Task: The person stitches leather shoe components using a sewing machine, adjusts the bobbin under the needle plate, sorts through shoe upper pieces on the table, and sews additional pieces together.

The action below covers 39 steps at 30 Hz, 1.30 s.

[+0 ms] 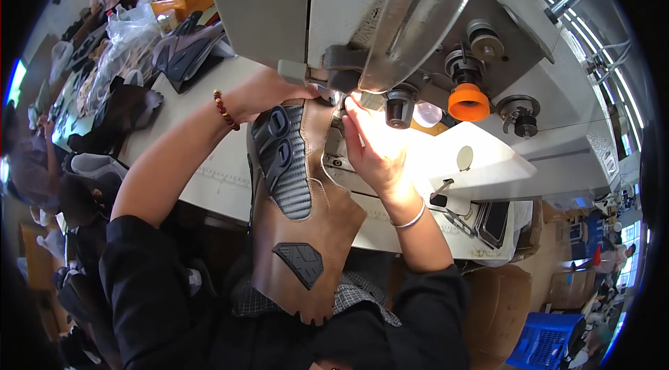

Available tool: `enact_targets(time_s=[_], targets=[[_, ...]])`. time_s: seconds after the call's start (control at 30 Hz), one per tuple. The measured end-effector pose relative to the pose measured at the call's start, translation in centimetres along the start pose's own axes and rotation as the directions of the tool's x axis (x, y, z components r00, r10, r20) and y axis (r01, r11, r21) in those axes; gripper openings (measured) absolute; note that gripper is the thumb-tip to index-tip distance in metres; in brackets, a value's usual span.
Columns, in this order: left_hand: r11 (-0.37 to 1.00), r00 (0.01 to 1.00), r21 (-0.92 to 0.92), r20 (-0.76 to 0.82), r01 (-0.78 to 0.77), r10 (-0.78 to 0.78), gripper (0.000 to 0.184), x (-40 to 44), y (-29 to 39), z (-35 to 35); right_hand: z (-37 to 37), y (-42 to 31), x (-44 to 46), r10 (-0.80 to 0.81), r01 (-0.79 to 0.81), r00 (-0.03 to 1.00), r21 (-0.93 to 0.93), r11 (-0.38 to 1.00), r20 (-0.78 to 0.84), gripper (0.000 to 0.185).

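Note:
A brown leather boot upper (pixel 279 258) with black ribbed and moulded panels runs from the sewing machine's needle area down over my lap. My left hand (pixel 268 95) is closed on its upper end, left of the needle; some of the fingertips are hidden behind the machine head. From the other side, my right hand (pixel 378 154) reaches in with its fingers stretched out and the thumb apart. Its fingertips are close to the leather's edge beside the needle, in bright light; whether they touch it I cannot tell. The sewing machine (pixel 261 8) stands over both hands.
An orange knob (pixel 468 102) and metal dials stick out from the machine head. On the white table (pixel 223 175) lies a phone (pixel 492 222) at the right. Piled dark shoe parts (pixel 185 56) fill the left. A blue crate (pixel 540 342) stands low right, near cardboard boxes.

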State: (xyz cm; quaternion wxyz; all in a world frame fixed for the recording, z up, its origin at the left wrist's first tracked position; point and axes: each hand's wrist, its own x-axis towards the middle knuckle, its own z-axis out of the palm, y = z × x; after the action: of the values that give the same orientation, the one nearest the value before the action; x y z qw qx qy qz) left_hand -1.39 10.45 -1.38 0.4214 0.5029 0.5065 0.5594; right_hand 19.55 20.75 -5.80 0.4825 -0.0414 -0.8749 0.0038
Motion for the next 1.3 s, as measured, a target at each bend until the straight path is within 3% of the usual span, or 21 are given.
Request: enact_targets(time_s=[0.2, 0.5, 0.6, 0.73, 0.77, 0.87, 1.0, 1.1, 1.2, 1.3], targets=[[0.996, 0.997, -0.044, -0.016, 0.073, -0.074, 0.023, 1.0, -1.7, -1.3, -0.1, -0.2, 0.5, -0.007, 0.007, 1.000, -0.003, 1.000, -0.016, 0.028], [0.996, 0.998, -0.082, -0.050, 0.028, -0.032, 0.029, 0.5, -2.2, -0.7, -3.6, -3.7, 0.1, 0.185, -0.172, 0.978, -0.125, 0.977, 0.096, 0.020], [0.999, 0.974, 0.017, -0.222, 0.040, -0.035, 0.029, -1.1, -1.0, 1.1, -5.3, -5.1, 0.5, 0.289, -0.343, 0.905, 0.132, 0.930, 0.313, 0.020], [0.978, 0.907, 0.207, -0.412, 0.000, 0.087, 0.030, -3.0, -1.8, 3.5, -4.9, -1.8, -0.6, 0.246, -0.497, 0.767, 0.307, 0.812, 0.592, 0.027], [0.969, 0.892, 0.244, -0.431, -0.026, 0.132, 0.030, -3.2, -1.8, 3.9, -4.4, -1.0, -1.0, 0.322, -0.638, 0.681, 0.317, 0.702, 0.658, 0.031], [0.956, 0.878, 0.274, -0.428, -0.101, 0.216, 0.030, -3.3, -2.1, 4.2, -4.7, -0.5, -0.5, 0.241, -0.530, 0.640, 0.192, 0.826, 0.730, 0.035], [0.959, 0.857, 0.242, -0.453, -0.148, 0.247, 0.029, -3.1, -2.5, 4.5, -5.9, -1.1, 1.2, 0.252, -0.498, 0.532, 0.057, 0.865, 0.809, 0.033], [0.965, 0.845, 0.217, -0.478, -0.149, 0.238, 0.029, -3.4, -2.2, 5.1, -5.3, -0.6, -0.1, 0.241, -0.508, 0.608, 0.137, 0.850, 0.757, 0.029], [0.967, 0.833, 0.198, -0.499, -0.160, 0.240, 0.029, -3.6, -1.7, 5.8, -4.7, 0.6, -0.5, 0.105, -0.383, 0.826, 0.414, 0.826, 0.554, 0.024], [0.966, 0.822, 0.182, -0.510, -0.186, 0.254, 0.029, -3.4, -2.2, 5.9, -5.3, 0.6, 0.2, 0.054, -0.273, 0.839, 0.334, 0.902, 0.541, 0.020]])
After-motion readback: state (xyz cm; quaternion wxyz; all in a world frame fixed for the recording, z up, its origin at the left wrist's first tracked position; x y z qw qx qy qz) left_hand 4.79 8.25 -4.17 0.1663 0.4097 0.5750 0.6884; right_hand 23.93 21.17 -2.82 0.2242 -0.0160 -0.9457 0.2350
